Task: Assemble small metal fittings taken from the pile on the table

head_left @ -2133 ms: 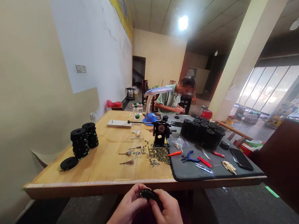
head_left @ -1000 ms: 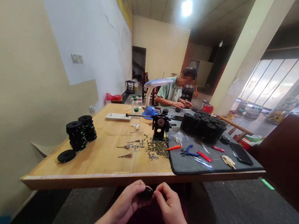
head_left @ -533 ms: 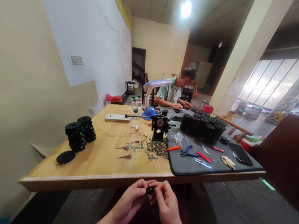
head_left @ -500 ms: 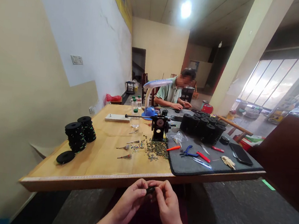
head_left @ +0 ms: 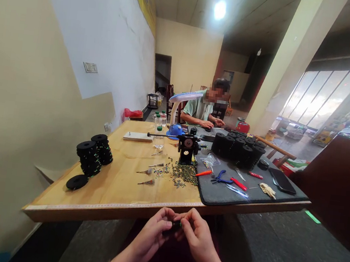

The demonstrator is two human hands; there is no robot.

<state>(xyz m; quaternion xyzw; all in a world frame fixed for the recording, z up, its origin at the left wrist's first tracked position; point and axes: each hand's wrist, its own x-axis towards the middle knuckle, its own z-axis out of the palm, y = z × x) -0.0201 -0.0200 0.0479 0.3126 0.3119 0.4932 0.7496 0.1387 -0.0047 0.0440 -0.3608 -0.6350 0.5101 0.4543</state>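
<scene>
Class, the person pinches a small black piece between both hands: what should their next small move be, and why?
Probably turn the small black piece slightly to look it over, since the left hand and right hand both pinch it at the fingertips, just off the wooden table's edge.

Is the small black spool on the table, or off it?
Off: the black spool is pinched between left hand and right hand, past the table edge.

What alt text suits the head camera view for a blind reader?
A person's left hand and right hand pinch a small black object near the edge of a wooden table holding stacked black spools, tools and scattered small pieces; a co-worker sits beyond.
</scene>
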